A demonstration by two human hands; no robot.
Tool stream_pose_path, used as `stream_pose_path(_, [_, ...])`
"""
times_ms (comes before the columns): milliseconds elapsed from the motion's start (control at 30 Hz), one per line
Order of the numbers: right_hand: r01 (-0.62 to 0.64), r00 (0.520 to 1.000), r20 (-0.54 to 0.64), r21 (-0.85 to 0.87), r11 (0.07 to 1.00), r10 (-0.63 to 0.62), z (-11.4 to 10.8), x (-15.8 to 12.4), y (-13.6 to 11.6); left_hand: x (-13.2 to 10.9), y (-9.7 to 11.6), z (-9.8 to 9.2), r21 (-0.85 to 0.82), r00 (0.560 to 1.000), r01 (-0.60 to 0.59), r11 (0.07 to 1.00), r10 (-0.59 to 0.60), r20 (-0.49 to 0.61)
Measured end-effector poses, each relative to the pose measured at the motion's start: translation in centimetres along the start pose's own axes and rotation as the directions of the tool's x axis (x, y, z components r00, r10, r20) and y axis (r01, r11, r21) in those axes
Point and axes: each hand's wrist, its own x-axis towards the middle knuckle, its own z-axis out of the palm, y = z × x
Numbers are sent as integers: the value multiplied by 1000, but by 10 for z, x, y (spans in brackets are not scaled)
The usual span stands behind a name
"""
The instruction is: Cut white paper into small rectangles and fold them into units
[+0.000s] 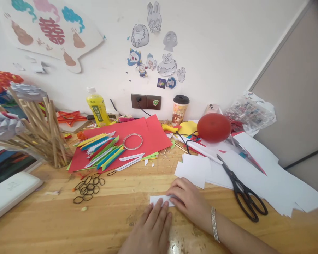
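A small folded strip of white paper [155,200] lies flat on the wooden table [108,218]. My left hand [151,229] rests over its lower edge, fingers stretched out flat. At the strip's right end is my right hand [189,203], fingers bent and touching the paper; whether they pinch it is hard to make out. Just beyond my right hand lie white paper squares [194,169]. Black scissors [243,197] rest to the right on white sheets. Folded coloured strips [103,151] and a ring [133,141] sit on red paper [156,134] at the back left.
Black rubber bands [88,188] are scattered at left, near a white case [12,194] and a jar of wooden sticks [54,141]. Along the wall stand a yellow bottle [98,109] and a lidded cup [179,111]. A red balloon [214,127] and glue gun [170,128] lie at back right.
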Motion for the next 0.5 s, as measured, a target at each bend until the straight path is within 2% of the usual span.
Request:
stream_pose_path(200, [-1, 1000, 7, -17, 1000, 1, 2, 1, 1, -2, 2, 4, 12, 1000, -18, 1000, 17, 12])
stream_pose_path(333, [-7, 1000, 19, -17, 1000, 7, 0, 2, -1, -7, 5, 17, 11, 999, 2, 1000, -2, -51])
stream_pose_path(500, [-38, 999, 23, 25, 999, 37, -1, 0, -2, -13, 9, 28, 8, 999, 5, 1000, -5, -40])
